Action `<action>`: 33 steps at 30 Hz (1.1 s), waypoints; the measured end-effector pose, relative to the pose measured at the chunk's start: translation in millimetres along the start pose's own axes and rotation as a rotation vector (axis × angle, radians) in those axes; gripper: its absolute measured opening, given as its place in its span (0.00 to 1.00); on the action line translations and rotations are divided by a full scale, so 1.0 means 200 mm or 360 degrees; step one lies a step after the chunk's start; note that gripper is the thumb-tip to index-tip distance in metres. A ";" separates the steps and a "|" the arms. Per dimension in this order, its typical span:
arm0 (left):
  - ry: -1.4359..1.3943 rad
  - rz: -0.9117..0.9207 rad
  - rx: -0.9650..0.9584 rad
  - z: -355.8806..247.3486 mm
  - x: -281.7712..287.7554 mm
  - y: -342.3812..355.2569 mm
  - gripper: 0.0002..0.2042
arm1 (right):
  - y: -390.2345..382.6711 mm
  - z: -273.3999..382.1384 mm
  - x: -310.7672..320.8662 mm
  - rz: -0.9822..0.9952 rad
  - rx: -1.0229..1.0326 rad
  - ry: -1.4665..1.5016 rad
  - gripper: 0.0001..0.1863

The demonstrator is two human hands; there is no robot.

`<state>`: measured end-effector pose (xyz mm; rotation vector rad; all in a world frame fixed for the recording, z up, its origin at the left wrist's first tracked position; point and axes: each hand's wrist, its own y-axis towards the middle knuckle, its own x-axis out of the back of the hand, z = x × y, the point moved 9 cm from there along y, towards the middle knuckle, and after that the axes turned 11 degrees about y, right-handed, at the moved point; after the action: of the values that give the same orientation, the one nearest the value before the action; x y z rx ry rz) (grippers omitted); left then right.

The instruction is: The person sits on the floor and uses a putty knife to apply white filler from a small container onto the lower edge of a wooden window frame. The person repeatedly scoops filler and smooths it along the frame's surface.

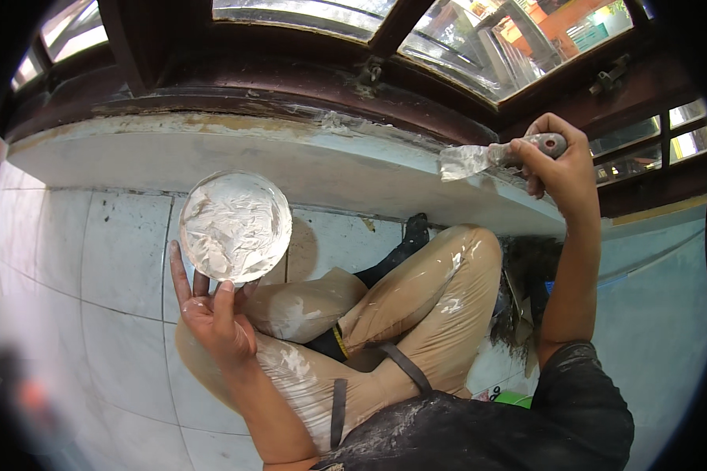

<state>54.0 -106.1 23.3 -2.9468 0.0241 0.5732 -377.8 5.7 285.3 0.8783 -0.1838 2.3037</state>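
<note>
My left hand [218, 320] holds a round tub [287, 238] from below, with the thumb at its near rim and the other fingers reaching under and beside it. White putty [236, 220] with a rough, ridged surface fills the tub. In my right hand [562, 163] is the grey handle of a putty knife [465, 162]. White putty coats its broad blade, which points left over the window sill [291, 135]. Whether the blade touches the sill I cannot tell. Rough whitish patches lie along the sill's back edge, below the dark brown window frame [306, 76].
I sit on pale floor tiles [126, 235], my putty-smeared tan trousers [440, 298] folded close to the low wall. A dark, bristly bundle [518, 290] lies beside my knee, with a green object [513, 399] near my right hip. A window latch [609, 77] sticks out at upper right.
</note>
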 end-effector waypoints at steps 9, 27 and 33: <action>-0.0058 -0.0012 -0.0010 -0.04 0.02 0.01 0.47 | 0.19 0.19 -0.36 0.0017 0.0476 -0.0490 0.17; -0.0124 -0.0011 0.0011 -0.04 0.04 0.00 0.49 | 0.31 0.78 -1.19 0.0564 0.0694 -0.0567 0.15; -0.0164 -0.0022 0.0008 -0.05 0.04 0.01 0.49 | 0.33 0.89 -1.36 0.0678 0.0834 -0.0402 0.14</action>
<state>65.6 -109.3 28.8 -2.9059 -0.0054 0.7212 -170.3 -252.0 254.3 1.5185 0.1527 2.6789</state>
